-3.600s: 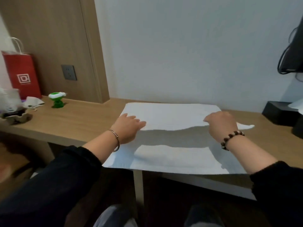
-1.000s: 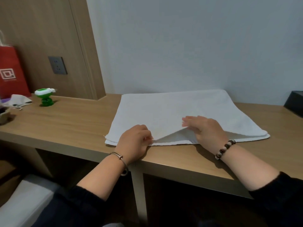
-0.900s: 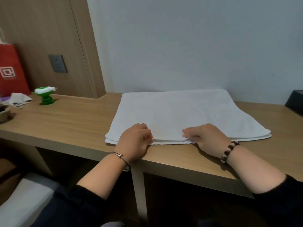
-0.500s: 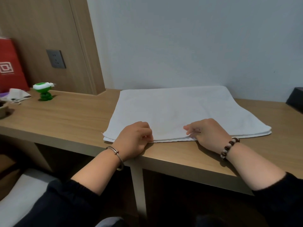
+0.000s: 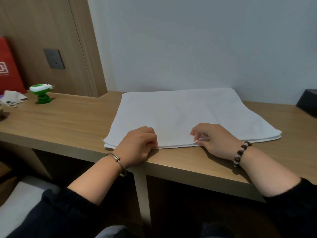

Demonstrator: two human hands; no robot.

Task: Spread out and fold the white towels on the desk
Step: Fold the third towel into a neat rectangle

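A white towel (image 5: 180, 115) lies folded in two layers on the wooden desk (image 5: 68, 122), its far edge against the wall. My left hand (image 5: 137, 145) sits on the towel's near edge left of centre, its fingers curled round the hem. My right hand (image 5: 214, 140) pinches the same near edge between thumb and fingers, a little right of centre. Both layers' edges line up along the front.
A green and white toy (image 5: 41, 93), a crumpled white mask (image 5: 13, 98) and a red paper bag (image 5: 8, 66) stand at the desk's left end. A black box (image 5: 307, 102) is at the far right. A wall socket (image 5: 54, 58) is on the wood panel.
The raised near edge of the upper layer has been brought down flat onto the lower one. My right hand has shifted toward me to the hem; my left hand has stayed put.
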